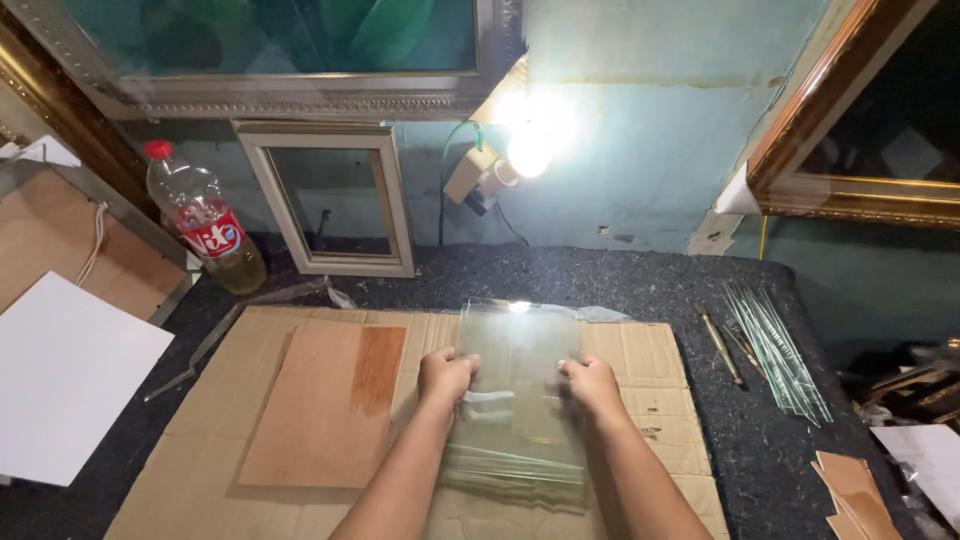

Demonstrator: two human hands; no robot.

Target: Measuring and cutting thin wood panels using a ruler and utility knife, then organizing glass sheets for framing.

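On cardboard sheet (640,360) | glass pane (520,390) long axis runs away from person | L hand (447,375) + R hand (590,382) pinching side edges

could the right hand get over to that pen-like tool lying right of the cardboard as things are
Probably yes. The tool lies in the open on the dark mat, nothing between it and the right hand. But that hand, like the left hand, grips a glass pane, so it would need to let go first.

Clear glass panes (520,400) lie stacked flat on cardboard (640,360).
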